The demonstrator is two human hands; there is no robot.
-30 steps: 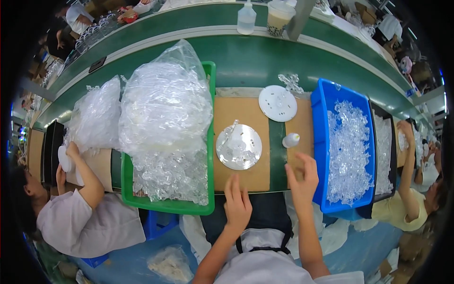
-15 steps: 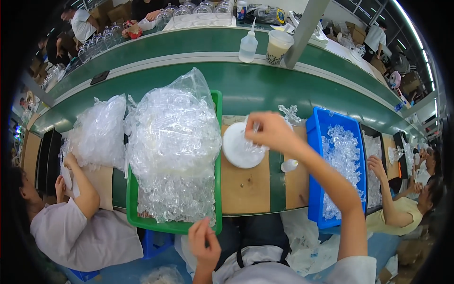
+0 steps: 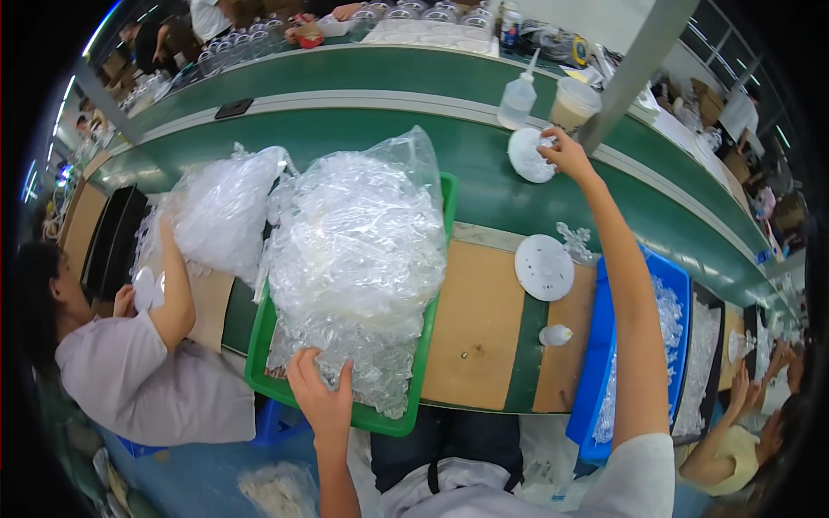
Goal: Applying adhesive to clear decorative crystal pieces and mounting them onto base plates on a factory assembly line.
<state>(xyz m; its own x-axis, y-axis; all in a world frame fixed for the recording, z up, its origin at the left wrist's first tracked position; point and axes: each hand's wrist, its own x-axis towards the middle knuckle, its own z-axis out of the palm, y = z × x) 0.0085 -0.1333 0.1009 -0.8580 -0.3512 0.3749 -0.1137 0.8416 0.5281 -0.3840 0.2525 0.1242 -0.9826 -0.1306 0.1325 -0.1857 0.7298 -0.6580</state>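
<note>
At the far side of the green work surface, my right hand [image 3: 567, 156] is closed on the right side of a round white disc [image 3: 526, 157] with clear plastic on it. Whether its fingers grip the disc's rim or only the plastic is hard to tell. My left hand [image 3: 321, 394] has its fingers apart and holds nothing. It hovers over clear plastic pieces [image 3: 380, 371] at the near end of the green bin [image 3: 427, 363]. Another white disc [image 3: 544, 268] lies on the cardboard, beside a clear branching plastic piece [image 3: 573, 241]. Nearer me, a small white bottle [image 3: 555, 335] lies tilted.
A large bag of clear plastic [image 3: 354, 224] fills the green bin. On the right stands a blue bin [image 3: 581, 423] of clear pieces. A dropper bottle [image 3: 518, 99] and a lidded cup [image 3: 573, 105] stand near the metal post [image 3: 635, 73]. Co-workers sit on both sides.
My right hand has carried a white disc from the cardboard to the far side, uncovering the other disc. My left hand has moved forward over the green bin. The whole view has shifted.
</note>
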